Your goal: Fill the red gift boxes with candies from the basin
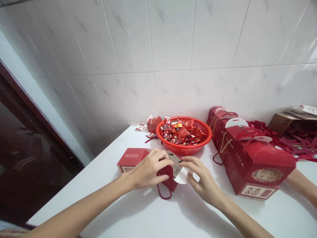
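A small red gift box (171, 188) with a dark red cord loop stands on the white table, its grey and white inner flaps showing at the top. My left hand (151, 168) is closed round the box's left side, fingers over the red flap. On the right, my right hand (201, 178) has its fingers curled at the white rounded flap, gripping it. Just left of my left hand lies another red box (132, 157). Behind both hands sits a red plastic basket (183, 150) full of red-wrapped sweets (183, 132).
Assembled red boxes (262, 165) form a row on the right, with another person's arm (302, 186) beside them. Red ribbons (302, 142) and a cardboard box (282, 123) lie farther right. A small red box (152, 124) and a card (141, 127) sit near the tiled wall.
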Motion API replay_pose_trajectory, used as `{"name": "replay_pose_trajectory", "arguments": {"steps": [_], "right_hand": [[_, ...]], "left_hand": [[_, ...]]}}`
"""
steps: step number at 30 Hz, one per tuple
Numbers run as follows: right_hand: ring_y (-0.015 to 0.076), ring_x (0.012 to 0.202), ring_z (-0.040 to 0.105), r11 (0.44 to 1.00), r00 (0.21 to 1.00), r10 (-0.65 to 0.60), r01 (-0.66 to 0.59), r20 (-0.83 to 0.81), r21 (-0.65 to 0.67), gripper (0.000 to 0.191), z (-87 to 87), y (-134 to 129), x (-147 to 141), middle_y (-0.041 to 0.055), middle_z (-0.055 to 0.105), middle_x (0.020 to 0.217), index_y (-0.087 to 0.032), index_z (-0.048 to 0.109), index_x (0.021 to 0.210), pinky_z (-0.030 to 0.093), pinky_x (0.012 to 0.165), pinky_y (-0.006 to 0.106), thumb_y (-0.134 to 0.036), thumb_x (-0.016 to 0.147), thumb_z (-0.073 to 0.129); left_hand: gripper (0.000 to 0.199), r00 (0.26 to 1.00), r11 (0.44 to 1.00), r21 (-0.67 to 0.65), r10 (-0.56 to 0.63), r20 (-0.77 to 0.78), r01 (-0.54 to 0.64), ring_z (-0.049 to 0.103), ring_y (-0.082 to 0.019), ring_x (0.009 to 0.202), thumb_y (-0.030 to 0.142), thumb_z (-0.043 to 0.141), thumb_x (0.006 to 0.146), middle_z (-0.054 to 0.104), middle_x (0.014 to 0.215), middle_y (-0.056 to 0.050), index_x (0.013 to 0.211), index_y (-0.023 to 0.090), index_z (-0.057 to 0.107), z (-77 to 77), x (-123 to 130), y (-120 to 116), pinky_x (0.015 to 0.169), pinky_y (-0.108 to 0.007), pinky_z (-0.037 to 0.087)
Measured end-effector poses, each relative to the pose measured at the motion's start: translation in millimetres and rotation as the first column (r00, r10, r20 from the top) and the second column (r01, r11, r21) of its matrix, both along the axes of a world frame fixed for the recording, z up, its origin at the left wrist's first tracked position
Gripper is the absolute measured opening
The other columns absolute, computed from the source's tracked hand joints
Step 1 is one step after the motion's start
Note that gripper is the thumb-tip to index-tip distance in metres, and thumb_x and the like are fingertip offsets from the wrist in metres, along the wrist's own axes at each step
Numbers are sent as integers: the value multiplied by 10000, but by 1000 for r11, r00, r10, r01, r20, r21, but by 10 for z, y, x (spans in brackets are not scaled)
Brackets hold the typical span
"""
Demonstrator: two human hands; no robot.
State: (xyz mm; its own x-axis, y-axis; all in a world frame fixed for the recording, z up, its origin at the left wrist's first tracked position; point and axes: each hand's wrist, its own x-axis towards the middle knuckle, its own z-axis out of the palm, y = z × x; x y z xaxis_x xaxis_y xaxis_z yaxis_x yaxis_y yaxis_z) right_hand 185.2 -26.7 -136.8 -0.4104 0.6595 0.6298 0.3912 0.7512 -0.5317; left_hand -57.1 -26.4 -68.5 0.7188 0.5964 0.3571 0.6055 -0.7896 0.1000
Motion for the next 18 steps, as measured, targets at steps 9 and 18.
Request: {"name": "replay_pose_trajectory", "arguments": {"steps": [9, 18], "right_hand": [[300, 1315, 501, 997, 988, -75, 77, 137, -10, 715, -209, 14, 1, 164, 516, 1426, -221, 335, 1510, 472, 1053, 509, -73, 823, 466], [230, 879, 643, 956, 996, -85, 70, -40, -285, 728, -77, -34, -18, 113, 682, 1073, -148, 365, 1485, 558, 796, 373, -428, 868, 630]], "left_hand": [[403, 997, 988, -134, 71, -10, -72, 590, -263, 1105, 404, 504, 987, 659, 1238, -84, 713, 198, 717, 97, -37, 11, 993, -458, 436], [667, 972, 835, -501, 161, -171, -226, 426, -352, 1406, 632, 464, 948, 400, 1563, -154, 1491, 246, 443, 35, -227, 83, 1078, -490, 436]]}}
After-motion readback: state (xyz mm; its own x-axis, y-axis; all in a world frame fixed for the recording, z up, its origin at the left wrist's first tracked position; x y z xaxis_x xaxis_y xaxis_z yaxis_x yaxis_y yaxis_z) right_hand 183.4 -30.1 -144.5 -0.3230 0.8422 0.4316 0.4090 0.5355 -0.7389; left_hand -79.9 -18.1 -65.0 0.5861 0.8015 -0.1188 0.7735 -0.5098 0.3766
